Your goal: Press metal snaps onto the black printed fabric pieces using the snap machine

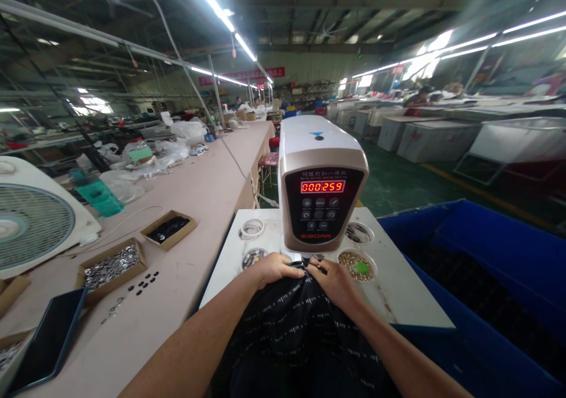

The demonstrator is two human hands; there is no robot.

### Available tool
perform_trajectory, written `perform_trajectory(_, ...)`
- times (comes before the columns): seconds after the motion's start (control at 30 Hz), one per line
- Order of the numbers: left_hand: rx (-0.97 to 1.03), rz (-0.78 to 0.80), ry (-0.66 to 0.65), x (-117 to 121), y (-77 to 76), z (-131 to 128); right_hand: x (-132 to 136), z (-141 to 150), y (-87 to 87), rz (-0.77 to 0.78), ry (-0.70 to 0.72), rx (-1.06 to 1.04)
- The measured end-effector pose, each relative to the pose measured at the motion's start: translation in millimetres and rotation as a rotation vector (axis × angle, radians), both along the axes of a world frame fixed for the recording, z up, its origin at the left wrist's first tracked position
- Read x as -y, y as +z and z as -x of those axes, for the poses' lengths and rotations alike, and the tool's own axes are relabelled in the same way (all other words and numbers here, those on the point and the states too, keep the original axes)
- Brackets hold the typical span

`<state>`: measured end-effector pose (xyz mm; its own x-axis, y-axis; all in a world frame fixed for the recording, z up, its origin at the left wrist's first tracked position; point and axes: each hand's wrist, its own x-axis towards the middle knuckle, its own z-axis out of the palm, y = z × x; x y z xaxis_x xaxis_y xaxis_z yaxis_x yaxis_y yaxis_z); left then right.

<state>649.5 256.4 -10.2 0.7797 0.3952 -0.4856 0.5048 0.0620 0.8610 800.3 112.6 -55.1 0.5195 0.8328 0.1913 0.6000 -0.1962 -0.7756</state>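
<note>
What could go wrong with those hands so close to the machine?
A pinch is possible: the left hand and right hand grip the black cloth close to the machine. The cloth is gathered in folds, so an extra layer might get caught. Loose dark pieces lie on the table, so one could get knocked off.

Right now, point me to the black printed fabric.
In the head view, the black printed fabric is at bottom centre, its far edge in the left hand and right hand, in front of the button-attaching machine.
</note>
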Motion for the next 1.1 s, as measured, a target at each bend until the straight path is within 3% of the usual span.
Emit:
perform_trajectory(0.47,0.007,-0.256,-0.167,-19,-7.9,3,9,-2,7.2,0.09,0.113,0.214)
perform_trajectory(0.67,0.021,-0.245,-0.187,-23,-17.5,5,10,-3,6.6,0.123,0.093,0.262)
perform_trajectory(0.93,0.023,-0.234,-0.155,-16,-10.5,7,9,-4,4.7,0.13,0.083,0.293)
perform_trajectory(1.1,0.024,-0.227,-0.155,-17,-13.6,6,9,-3,4.2,0.121,0.086,0.289)
